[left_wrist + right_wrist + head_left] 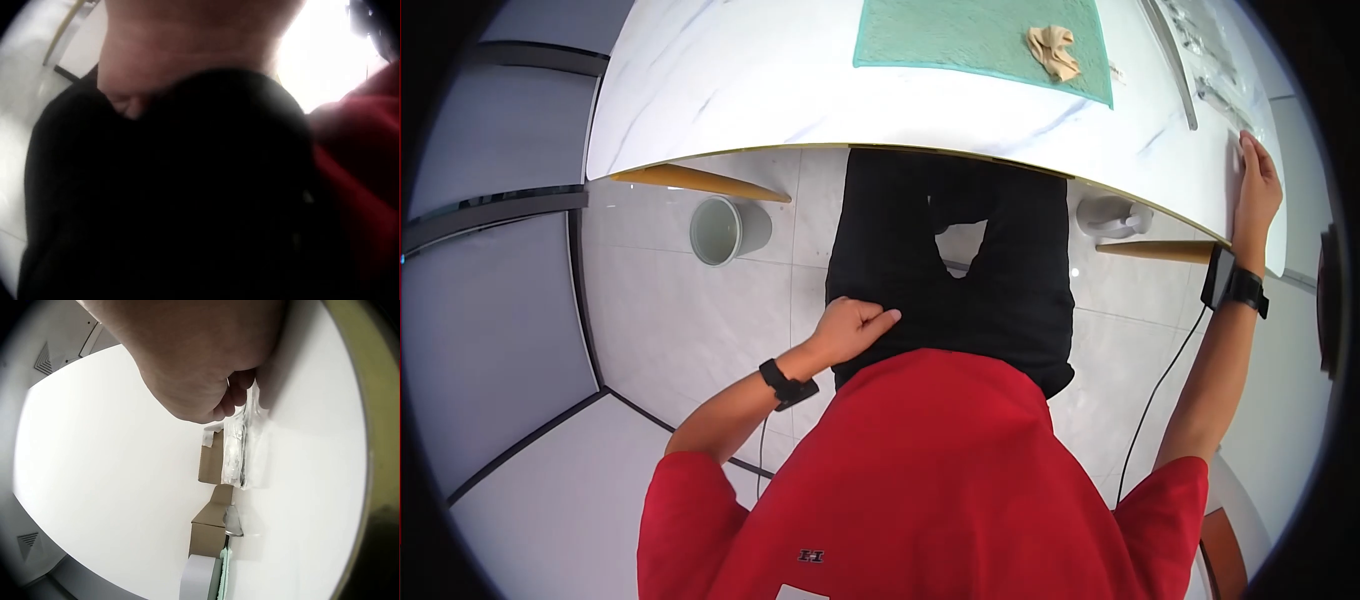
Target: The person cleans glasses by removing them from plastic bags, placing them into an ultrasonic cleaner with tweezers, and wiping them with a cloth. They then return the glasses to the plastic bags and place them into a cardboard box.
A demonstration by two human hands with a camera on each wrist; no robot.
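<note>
Over the right end of the white table, my right hand (1258,190) rests with its fingers loosely bent. In the right wrist view that hand (194,369) is beside a clear plastic package (236,453); whether a fingertip touches it cannot be told, and no held object shows. My left hand (855,328) lies on the black trousers (950,310) at the lap, its fingers loosely curled and empty. Dark cloth fills most of the left wrist view and hides the fingers of the left hand (187,50).
A green mat (960,40) with a crumpled beige cloth (1055,52) lies on the table (730,100). Cardboard boxes (207,537) stand past the package. Below the table are a bin (718,232), a white container (1112,217) and wooden legs. A cable (1160,385) hangs by the right arm.
</note>
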